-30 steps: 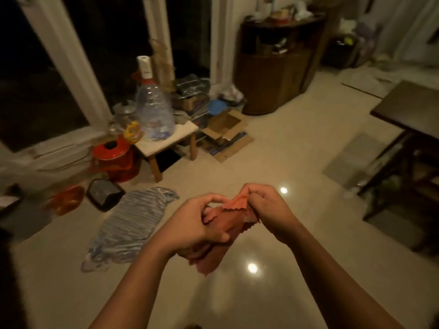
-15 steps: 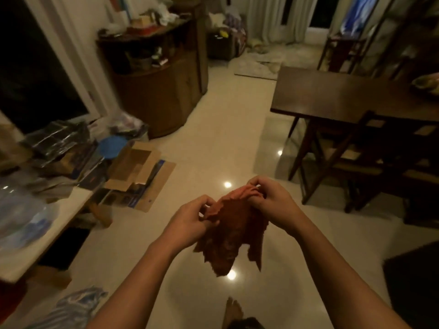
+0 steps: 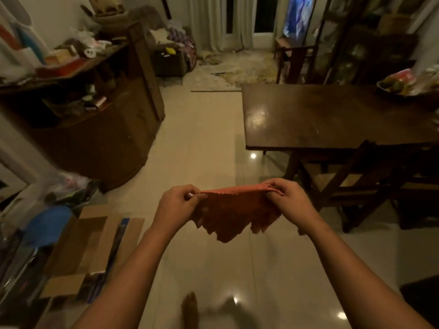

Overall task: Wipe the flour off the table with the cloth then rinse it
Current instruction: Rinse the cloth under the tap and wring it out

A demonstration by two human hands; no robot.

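An orange-red cloth (image 3: pixel 234 211) with a ragged lower edge hangs spread out in front of me over the tiled floor. My left hand (image 3: pixel 174 206) pinches its upper left corner and my right hand (image 3: pixel 288 200) pinches its upper right corner, so the top edge is stretched level between them. The dark wooden table (image 3: pixel 332 115) stands ahead on the right, well beyond the cloth. In this dim light I cannot make out flour on its top.
A wooden chair (image 3: pixel 356 186) is tucked under the table's near side. A bowl (image 3: pixel 401 86) sits at the table's far right. A dark cabinet (image 3: pixel 99 119) stands left. Cardboard boxes (image 3: pixel 95 243) and clutter lie at lower left. Pale floor runs between cabinet and table.
The view has swung right, from the window corner to the table. My hands have drawn apart, and the bunched cloth now hangs stretched between them.
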